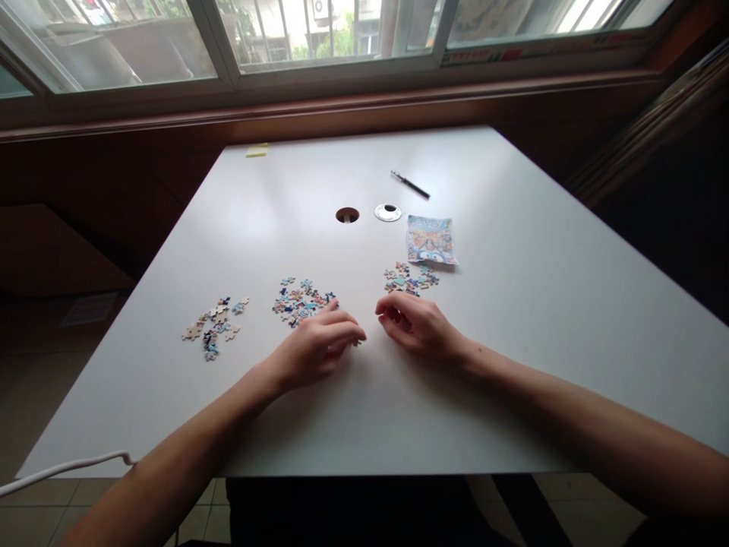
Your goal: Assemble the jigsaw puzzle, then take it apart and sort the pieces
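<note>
Small jigsaw puzzle pieces lie in three loose groups on a white table (512, 319). My left hand (319, 346) is low over the table beside the middle group (299, 300), its fingers curved and closed. A puzzle piece (357, 343) shows in part under its fingertips. My right hand (418, 325) is curled with thumb and fingers together, just in front of the right group (407, 279) and partly covering it. Whatever those fingers hold, if anything, is hidden. The left group (213, 327) lies apart, touched by neither hand.
Behind the right group lies a printed packet (431, 240). Farther back are a black pen (411, 185), a round cable hole (347, 215) and a silver ring cover (388, 213). A yellow sticky note (257, 150) is at the far edge. A white cable (74, 465) crosses the near left corner.
</note>
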A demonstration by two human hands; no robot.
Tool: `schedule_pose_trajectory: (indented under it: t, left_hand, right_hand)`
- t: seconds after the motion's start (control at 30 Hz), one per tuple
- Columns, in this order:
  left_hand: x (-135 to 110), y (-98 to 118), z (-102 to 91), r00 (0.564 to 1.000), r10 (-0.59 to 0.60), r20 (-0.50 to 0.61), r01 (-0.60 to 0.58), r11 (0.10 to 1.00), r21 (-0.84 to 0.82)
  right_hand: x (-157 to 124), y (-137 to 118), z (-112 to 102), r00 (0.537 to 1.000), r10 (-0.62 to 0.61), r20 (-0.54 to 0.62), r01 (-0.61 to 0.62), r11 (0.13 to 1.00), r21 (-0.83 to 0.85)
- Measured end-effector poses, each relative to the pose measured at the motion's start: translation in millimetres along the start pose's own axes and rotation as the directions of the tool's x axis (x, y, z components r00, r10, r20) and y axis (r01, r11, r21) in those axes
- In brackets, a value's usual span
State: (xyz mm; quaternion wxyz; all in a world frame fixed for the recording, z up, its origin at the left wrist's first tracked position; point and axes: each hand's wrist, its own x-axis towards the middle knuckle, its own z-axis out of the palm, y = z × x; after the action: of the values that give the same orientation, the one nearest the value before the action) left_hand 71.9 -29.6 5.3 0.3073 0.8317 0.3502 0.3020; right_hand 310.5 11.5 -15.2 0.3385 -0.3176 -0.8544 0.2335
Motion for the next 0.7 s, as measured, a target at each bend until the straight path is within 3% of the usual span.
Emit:
schedule_pose_trajectory:
  t: [0.07,0.13,0.2,0.27,0.43,0.7]
  left_hand:
    - [1.5,-0.2,-3.9,0.977,-0.137,-0.162,0.12,0.987,-0.107]
    - [2.9,2.8,-3.6,0.916,-0.311,-0.254,0.214,0.913,-0.347]
    - [4.2,7.2,0.6,0.874,-0.439,-0.209,0.257,0.782,-0.568]
    - [5.4,11.2,6.8,0.868,-0.479,-0.135,0.277,0.69,-0.669]
    - [6.6,14.9,16.0,0.884,-0.459,-0.084,0.282,0.67,-0.687]
    - [4.8,12.6,9.5,0.835,-0.531,-0.143,0.332,0.693,-0.64]
  right_hand:
    - [0.2,-1.7,-0.9,1.0,-0.012,-0.002,0.012,1.0,0.013]
    - [0.2,-3.8,-1.6,1.0,-0.026,-0.001,0.026,0.999,0.037]
    - [-0.5,-6.1,-1.6,1.0,-0.023,0.013,0.022,0.995,0.097]
    - [-1.9,-8.1,-0.7,0.999,0.003,0.047,-0.013,0.977,0.212]
    - [-4.8,-7.5,4.0,0.987,0.092,0.135,-0.146,0.867,0.476]
    - [-1.8,-5.0,2.8,0.935,0.291,0.2,-0.351,0.692,0.631]
